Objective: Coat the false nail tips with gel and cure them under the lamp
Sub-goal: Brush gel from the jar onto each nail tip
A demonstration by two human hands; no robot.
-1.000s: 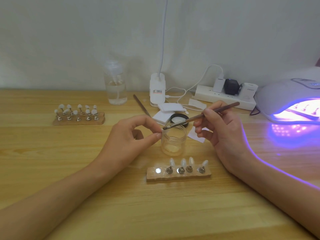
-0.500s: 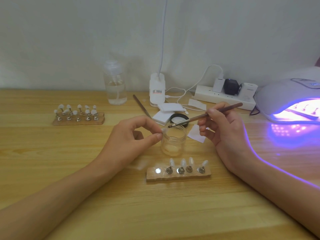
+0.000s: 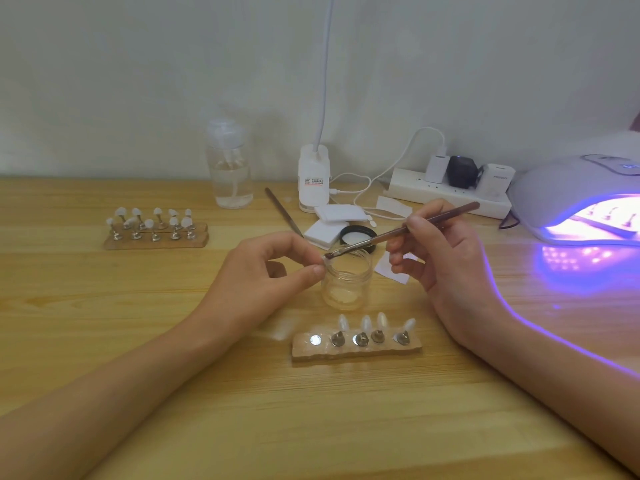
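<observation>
The left hand (image 3: 263,271) pinches one false nail tip (image 3: 325,260) between thumb and forefinger at the 9 o'clock rim of the open glass jar (image 3: 346,285). The right hand (image 3: 443,261) has its fingers (image 3: 415,224) curled round a brush (image 3: 381,237) whose bristles meet that tip. At the jar's 6 o'clock a wooden holder (image 3: 356,351) on the counter (image 3: 311,417) carries four more tips, with the lit curing lamp (image 3: 568,188) at 3 o'clock.
</observation>
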